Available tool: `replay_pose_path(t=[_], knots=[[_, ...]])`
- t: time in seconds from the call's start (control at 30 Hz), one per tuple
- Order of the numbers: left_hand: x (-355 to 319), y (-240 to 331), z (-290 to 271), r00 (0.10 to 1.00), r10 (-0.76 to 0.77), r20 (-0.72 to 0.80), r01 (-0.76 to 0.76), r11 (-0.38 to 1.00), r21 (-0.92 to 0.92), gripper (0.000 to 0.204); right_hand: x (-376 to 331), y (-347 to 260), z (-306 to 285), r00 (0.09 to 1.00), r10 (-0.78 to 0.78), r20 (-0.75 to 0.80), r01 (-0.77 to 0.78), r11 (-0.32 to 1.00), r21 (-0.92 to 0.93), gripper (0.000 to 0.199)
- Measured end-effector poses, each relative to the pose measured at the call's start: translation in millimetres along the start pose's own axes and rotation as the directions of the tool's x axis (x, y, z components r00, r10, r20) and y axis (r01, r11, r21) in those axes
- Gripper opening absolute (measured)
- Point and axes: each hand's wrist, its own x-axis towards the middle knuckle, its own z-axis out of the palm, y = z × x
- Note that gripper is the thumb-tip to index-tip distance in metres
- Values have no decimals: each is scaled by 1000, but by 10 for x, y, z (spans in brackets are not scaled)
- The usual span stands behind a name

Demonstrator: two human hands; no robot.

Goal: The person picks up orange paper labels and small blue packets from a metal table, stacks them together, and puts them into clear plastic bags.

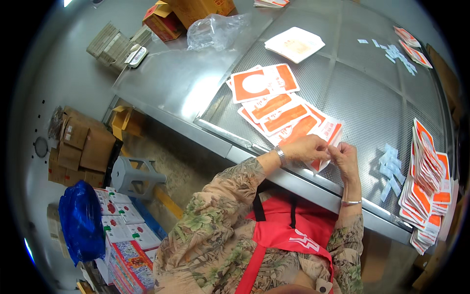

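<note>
Right now, the orange-and-white packet [331, 128] lies directly under both hands at the lower centre of the frame, long axis running upper right to lower left. The left hand [312, 148] and right hand [345, 158] are equally near, each grip pinched at its right edge. Fanned packets [275, 106] crowd its upper left; pale blue strips [391, 169] and piled packets [425, 164] lie rightward on the tabletop [171, 81].

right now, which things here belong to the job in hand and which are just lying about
Likely part of the job:
orange-and-white packet at the left hand and right hand
spread packets
packet pile at right
pale blue strips

Apparently just lying about:
grey stool
blue bag
clear plastic bag
</note>
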Motion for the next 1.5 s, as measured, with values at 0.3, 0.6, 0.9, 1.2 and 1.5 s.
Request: replay_pose_path(t=[0.3, 0.6, 0.9, 1.2, 1.5], knots=[[73, -129, 130, 942, -10, -336, -24, 995, -97, 40, -157, 227, -332, 939, -333, -92, 147, 626, -766, 54], [-58, -98, 246, 901, 1, -434, 143, 943, 300, 36, -837, -236, -654, 860, -390, -329, -100, 503, -858, 38], [17, 121, 271, 956, 15, -295, 62, 966, 250, 34, -1253, 15, -1414, 802, -307, -512, -443, 269, -855, 39], [-55, 86, 309, 926, 46, -374, 83, 944, 319, 35, -738, -72, -1503, 840, -431, -329, -293, 149, -944, 27], [58, 70, 347, 959, -31, -280, 66, 991, 115, 40, -596, -271, 171, 947, -75, -313, 71, 997, -23, 20]])
